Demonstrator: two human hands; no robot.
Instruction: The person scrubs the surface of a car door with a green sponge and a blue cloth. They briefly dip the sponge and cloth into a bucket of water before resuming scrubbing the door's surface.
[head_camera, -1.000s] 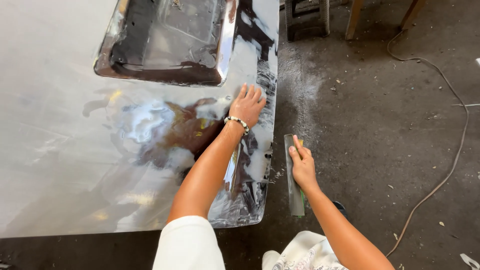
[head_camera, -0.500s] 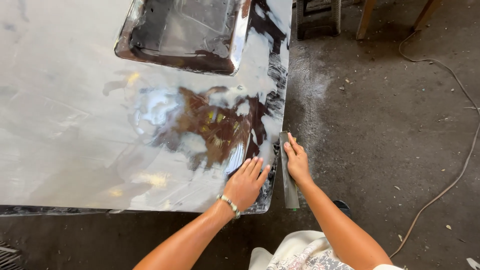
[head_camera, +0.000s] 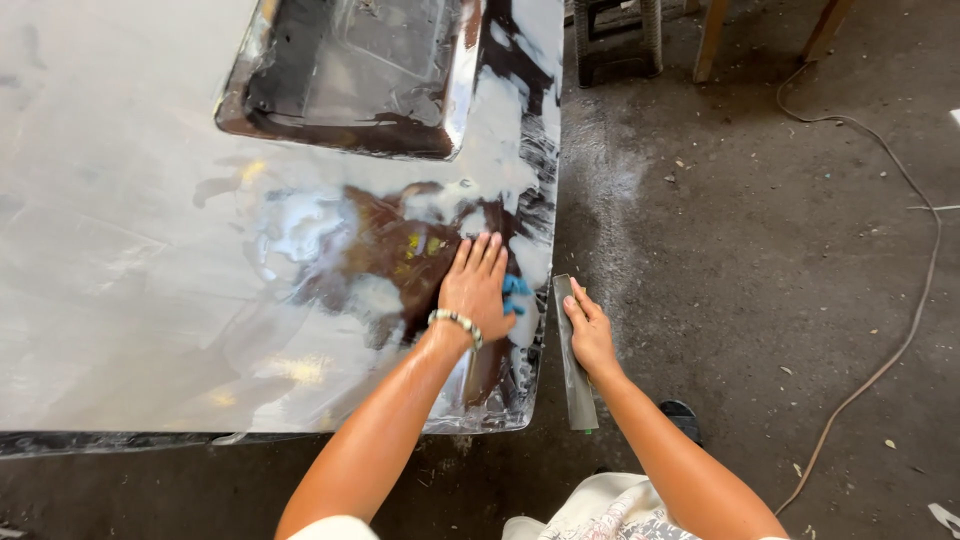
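**Hand flat on the shiny sheet, other hand on a metal strip**

So here's the view from the head cam, looking straight down. The left hand (head_camera: 478, 288) lies palm-down on a big glossy metal sheet (head_camera: 130, 250), fingers spread and flat, near the sheet's right edge. A bit of blue cloth (head_camera: 516, 294) pokes out from under the fingers on the thumb side, so the hand is pressing it to the surface rather than gripping it. There's a beaded bracelet (head_camera: 457, 325) on that wrist.

The right hand (head_camera: 590, 335) rests on a narrow grey metal strip (head_camera: 574, 370) that runs alongside the sheet's right edge. Fingers lie along the strip, mostly extended; can't tell if the thumb wraps under it.

Up top, the sheet has a rectangular sunken basin (head_camera: 350, 70), dark and reflective. The sheet looks smeared with whitish haze around a darker brown reflection. Off to the right is a dusty concrete floor (head_camera: 760, 250) with a cable (head_camera: 915, 300) snaking across it.
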